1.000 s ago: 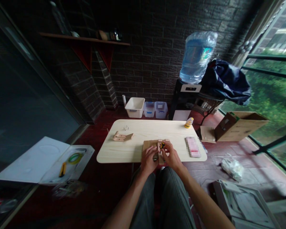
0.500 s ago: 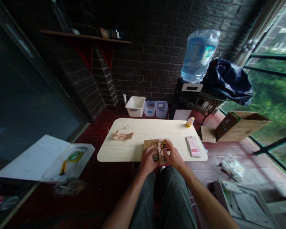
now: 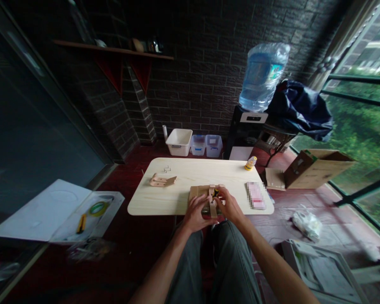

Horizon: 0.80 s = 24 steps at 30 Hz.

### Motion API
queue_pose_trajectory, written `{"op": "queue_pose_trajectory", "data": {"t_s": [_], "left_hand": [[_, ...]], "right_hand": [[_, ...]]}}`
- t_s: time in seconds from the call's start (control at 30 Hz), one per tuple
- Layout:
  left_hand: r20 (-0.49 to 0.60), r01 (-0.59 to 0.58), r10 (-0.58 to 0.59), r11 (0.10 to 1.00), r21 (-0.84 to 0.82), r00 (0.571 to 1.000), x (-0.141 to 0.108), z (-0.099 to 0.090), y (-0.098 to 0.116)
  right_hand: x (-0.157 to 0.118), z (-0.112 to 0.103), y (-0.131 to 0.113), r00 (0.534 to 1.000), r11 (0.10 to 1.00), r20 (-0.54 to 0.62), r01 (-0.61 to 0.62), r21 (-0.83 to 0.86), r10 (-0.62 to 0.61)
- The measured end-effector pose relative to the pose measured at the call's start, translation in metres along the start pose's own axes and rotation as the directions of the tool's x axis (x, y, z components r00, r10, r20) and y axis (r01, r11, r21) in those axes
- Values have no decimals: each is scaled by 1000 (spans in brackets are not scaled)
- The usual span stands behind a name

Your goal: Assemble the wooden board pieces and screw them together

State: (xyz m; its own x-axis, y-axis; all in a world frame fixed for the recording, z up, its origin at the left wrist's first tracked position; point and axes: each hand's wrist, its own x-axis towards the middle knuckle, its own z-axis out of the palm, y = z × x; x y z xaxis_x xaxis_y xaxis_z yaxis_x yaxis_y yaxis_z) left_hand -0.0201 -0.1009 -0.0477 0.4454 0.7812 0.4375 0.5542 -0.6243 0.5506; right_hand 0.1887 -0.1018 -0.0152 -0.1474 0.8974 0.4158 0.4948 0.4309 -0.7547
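Observation:
At the near edge of the table (image 3: 183, 169), a pale wooden assembly (image 3: 212, 210) with an upright strip rests on a brown cardboard box (image 3: 194, 191). My left hand (image 3: 196, 212) grips the assembly from the left, fingers over the top and thumb low by the strip. The fingers of my right hand (image 3: 228, 206) are closed round a short yellow-and-black screwdriver (image 3: 215, 192), which stands against the strip's upper part. Its tip is too small to make out. Farther left on the table lie another wooden piece (image 3: 162, 181) and some thin bent metal bits (image 3: 167, 169).
A yellow-capped bottle (image 3: 250, 163) and a pink blurred packet (image 3: 256, 195) are on the table's right side. An open white case (image 3: 104, 215) stands at left. Plastic bins (image 3: 179, 145) and a water dispenser (image 3: 245, 131) are behind; an open carton (image 3: 316, 171) is at right.
My left hand has shifted slightly, its thumb now reaching lower across toward the strip. The screwdriver in my right hand has turned a little and stands more upright.

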Motion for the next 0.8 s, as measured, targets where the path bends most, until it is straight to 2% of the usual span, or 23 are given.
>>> {"op": "queue_pose_trajectory", "data": {"t_s": [0.37, 0.8], "left_hand": [[-53, 13, -13, 1000, -8, 998, 1, -2, 7], [8, 10, -10, 1000, -8, 1000, 2, -3, 4]], "right_hand": [[-6, -2, -8, 999, 999, -6, 50, 0, -50], [-5, 2, -3, 997, 999, -58, 51, 7, -50]]}}
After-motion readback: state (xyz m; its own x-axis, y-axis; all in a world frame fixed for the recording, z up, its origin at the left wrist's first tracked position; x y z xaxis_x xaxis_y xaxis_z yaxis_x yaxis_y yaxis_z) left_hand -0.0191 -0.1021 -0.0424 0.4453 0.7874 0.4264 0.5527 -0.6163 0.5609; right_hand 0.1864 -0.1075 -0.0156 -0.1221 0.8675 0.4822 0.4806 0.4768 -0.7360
